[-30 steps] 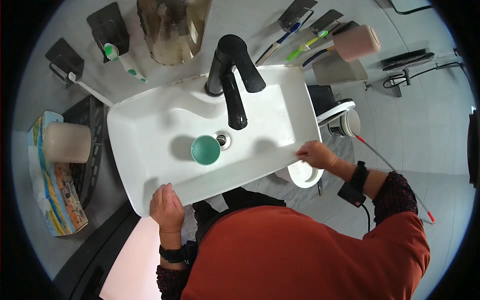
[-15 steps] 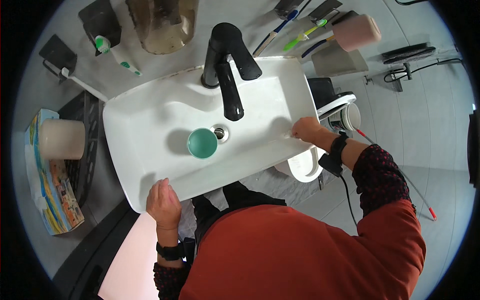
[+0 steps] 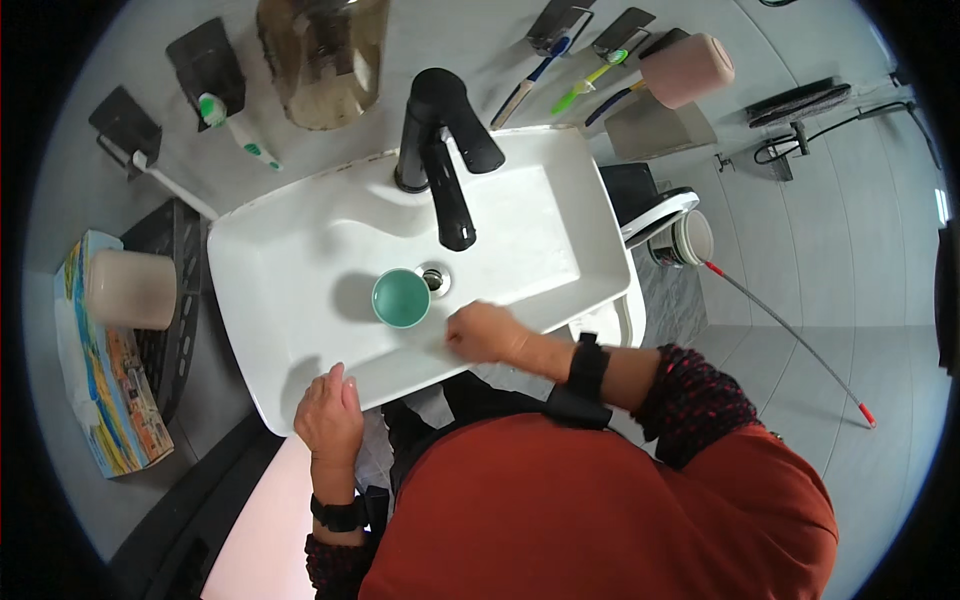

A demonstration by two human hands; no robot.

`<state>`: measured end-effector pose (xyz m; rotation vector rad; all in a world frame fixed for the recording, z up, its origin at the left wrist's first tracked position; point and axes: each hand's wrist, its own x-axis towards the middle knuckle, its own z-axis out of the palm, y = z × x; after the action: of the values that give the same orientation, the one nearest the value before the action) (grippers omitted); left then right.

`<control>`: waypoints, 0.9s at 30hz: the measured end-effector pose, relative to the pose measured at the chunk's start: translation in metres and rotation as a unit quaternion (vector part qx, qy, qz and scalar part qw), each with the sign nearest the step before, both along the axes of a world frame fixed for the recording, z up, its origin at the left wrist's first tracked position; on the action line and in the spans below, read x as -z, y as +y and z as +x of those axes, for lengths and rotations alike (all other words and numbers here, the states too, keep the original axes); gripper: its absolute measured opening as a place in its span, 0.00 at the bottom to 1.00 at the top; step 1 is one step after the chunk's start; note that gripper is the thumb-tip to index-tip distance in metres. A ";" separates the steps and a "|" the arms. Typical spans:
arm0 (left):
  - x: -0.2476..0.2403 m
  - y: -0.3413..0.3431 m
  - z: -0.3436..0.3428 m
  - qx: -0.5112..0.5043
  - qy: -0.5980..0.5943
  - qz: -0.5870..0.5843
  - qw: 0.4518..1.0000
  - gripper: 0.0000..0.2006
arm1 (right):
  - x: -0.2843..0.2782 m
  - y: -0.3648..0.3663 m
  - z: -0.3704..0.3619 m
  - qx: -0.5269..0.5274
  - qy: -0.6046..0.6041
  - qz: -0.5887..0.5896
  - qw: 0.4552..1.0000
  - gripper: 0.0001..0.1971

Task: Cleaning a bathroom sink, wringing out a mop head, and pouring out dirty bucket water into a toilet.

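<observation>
A white washbasin [image 3: 560, 240] lies in front of me, with a black faucet [image 3: 437, 140] at its far side. Inside it, a green cup [image 3: 401, 298] stands upright just left of the drain [image 3: 434, 280]. My left hand [image 3: 330, 420] rests on the basin's near left rim, fingers stretched out, holding nothing. At the near inner wall, just right of the cup and apart from it, is my right hand [image 3: 485, 333]. Its fingers are curled closed against the wall; whatever they hold, if anything, is hidden.
Toothbrushes [image 3: 530, 85] hang in wall holders behind the basin, with a pink cup [image 3: 687, 70] to their right. On the left, a beige cup [image 3: 130, 289] sits near a colourful tissue pack [image 3: 110, 370]. A bucket [image 3: 692, 238] and a red-tipped rod [image 3: 790, 338] are at right.
My right hand has swept left along the basin's near wall, from its right end to beside the cup. My left hand stays on the rim. The view has shifted slightly.
</observation>
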<state>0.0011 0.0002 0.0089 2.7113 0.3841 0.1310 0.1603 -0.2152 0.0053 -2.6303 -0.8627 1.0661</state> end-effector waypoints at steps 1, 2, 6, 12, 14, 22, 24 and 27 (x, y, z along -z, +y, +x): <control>-0.003 0.000 0.002 0.008 0.023 -0.005 1.000 0.10 | -0.012 0.005 -0.011 -0.007 0.005 0.081 0.997 0.08; -0.006 0.001 0.001 0.008 0.024 -0.004 1.000 0.10 | -0.021 0.006 -0.019 -0.002 -0.009 0.092 0.996 0.08; -0.017 -0.001 0.009 0.036 0.081 -0.032 0.996 0.11 | -0.025 -0.073 0.009 0.040 -0.043 0.069 0.996 0.10; -0.015 -0.002 0.011 0.037 0.088 -0.035 0.995 0.13 | -0.049 -0.195 0.078 -0.067 -0.168 -0.180 0.967 0.08; -0.015 -0.001 0.010 0.030 0.089 -0.033 0.995 0.13 | -0.055 -0.201 0.091 -0.208 -0.202 -0.276 0.916 0.06; -0.015 -0.002 0.012 0.029 0.088 -0.042 0.995 0.13 | -0.055 -0.170 0.142 -0.268 -0.301 -0.240 0.883 0.04; -0.015 -0.002 0.011 0.025 0.084 -0.040 0.995 0.12 | -0.056 -0.175 0.132 -0.245 -0.280 -0.215 0.903 0.04; -0.013 -0.002 0.012 0.025 0.072 -0.041 0.996 0.12 | -0.048 -0.211 0.104 -0.252 -0.233 -0.203 0.917 0.04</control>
<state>0.0129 -0.0017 0.0218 2.6550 0.3537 -0.0917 0.2647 -0.4259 0.0530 -3.1752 -1.6516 0.7725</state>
